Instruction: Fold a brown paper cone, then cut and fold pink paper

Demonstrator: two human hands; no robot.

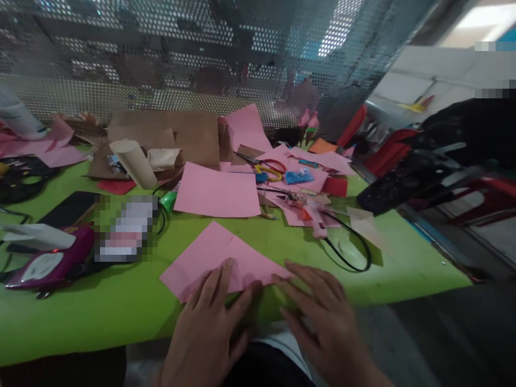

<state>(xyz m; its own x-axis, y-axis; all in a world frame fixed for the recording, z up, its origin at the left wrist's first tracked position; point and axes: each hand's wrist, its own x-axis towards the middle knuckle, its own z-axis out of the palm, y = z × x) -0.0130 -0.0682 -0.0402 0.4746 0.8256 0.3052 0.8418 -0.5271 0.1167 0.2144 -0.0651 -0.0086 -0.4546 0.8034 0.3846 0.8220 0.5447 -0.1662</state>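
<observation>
Left hand (209, 322) is laid flat on the near corner of the pink sheet (209, 255), fingers spread, nothing gripped. Right hand (322, 312) is likewise flat and open, fingertips at the sheet's right edge. The sheet is held against the near edge of the green bench (100, 317). Risk judged: under uneven pressure the sheet could be slid askew and creased crooked. A black cable (350, 252) and scissors (270, 171) are noted beyond, apart.
</observation>
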